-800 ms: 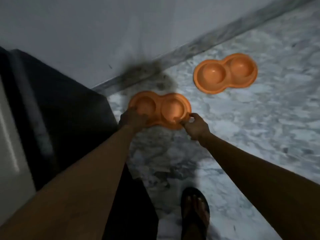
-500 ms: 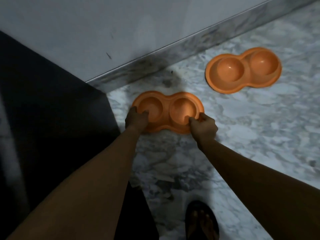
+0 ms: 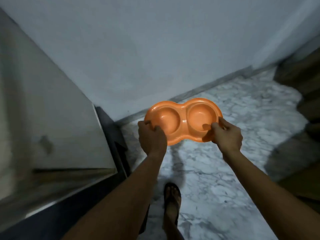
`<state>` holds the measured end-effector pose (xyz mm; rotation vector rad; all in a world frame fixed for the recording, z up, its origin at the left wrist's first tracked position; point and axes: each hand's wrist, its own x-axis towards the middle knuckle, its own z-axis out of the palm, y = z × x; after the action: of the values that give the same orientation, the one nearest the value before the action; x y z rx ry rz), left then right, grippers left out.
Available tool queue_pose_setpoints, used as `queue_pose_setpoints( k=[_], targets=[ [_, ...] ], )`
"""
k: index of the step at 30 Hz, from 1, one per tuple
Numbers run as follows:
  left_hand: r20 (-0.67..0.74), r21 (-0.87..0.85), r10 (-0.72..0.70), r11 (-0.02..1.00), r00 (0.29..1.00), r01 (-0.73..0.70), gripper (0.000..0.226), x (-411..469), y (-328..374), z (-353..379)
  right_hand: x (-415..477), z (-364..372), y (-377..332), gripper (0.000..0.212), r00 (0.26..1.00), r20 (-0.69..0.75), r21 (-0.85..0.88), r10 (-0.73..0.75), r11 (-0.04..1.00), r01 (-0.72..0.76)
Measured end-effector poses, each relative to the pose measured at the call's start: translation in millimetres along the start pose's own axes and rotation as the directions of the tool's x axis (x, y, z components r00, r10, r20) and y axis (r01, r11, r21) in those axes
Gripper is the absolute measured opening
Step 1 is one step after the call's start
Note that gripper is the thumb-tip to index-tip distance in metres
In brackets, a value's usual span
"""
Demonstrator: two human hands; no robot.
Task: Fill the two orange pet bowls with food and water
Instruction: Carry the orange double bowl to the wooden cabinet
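An orange double pet bowl (image 3: 181, 118) with two round wells is held up in the air above the marble floor, level and facing up. Both wells look empty. My left hand (image 3: 151, 137) grips its left rim, thumb on top. My right hand (image 3: 226, 134) grips its right rim, thumb over the edge of the right well. The second orange double bowl is out of view.
A pale counter or appliance top (image 3: 52, 118) with a dark side fills the left. The grey wall (image 3: 155, 49) and its skirting stand just behind the bowl. Dark furniture (image 3: 304, 94) lies at the right. My sandalled foot (image 3: 172, 196) is on the marble floor (image 3: 242, 110).
Both hands have lifted the near double bowl off the floor and raised it. The view has shifted, and the other bowl has left the frame.
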<state>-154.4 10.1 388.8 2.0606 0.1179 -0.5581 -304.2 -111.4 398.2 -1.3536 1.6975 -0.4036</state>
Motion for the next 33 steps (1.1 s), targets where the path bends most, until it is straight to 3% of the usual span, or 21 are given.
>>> queue_pose_setpoints(
  k=[5,12,18,26,29,33],
  targets=[
    [0.085,-0.112,0.176,0.98,0.981,-0.166,0.025,-128,83,-144,-180,-121,-79,0.06,0.975,-0.169,0.096,-0.141,0.983,0.159],
    [0.061,-0.145,0.413,0.904,0.909,-0.401,0.029,-211,117,-396,-418,-164,-125,0.07,0.96,-0.112,0.243,-0.258,0.929,0.278],
    [-0.08,-0.095,0.447,0.886,0.891,-0.453,0.031,-207,109,-575,-551,-96,-157,0.065,0.92,0.079,0.299,-0.383,0.89,0.345],
    [-0.371,-0.058,0.276,0.946,0.887,-0.318,0.031,-174,22,-783,-685,62,-181,0.058,0.726,0.451,0.272,-0.519,0.855,0.442],
    [-0.381,-0.059,0.239,0.958,0.893,-0.282,0.029,-157,-2,-828,-716,103,-188,0.075,0.707,0.494,0.232,-0.506,0.86,0.454],
    [-0.373,-0.075,0.18,0.972,0.91,-0.223,0.033,-94,-36,-895,-755,196,-199,0.075,0.673,0.54,0.184,-0.505,0.852,0.49]
  ],
)
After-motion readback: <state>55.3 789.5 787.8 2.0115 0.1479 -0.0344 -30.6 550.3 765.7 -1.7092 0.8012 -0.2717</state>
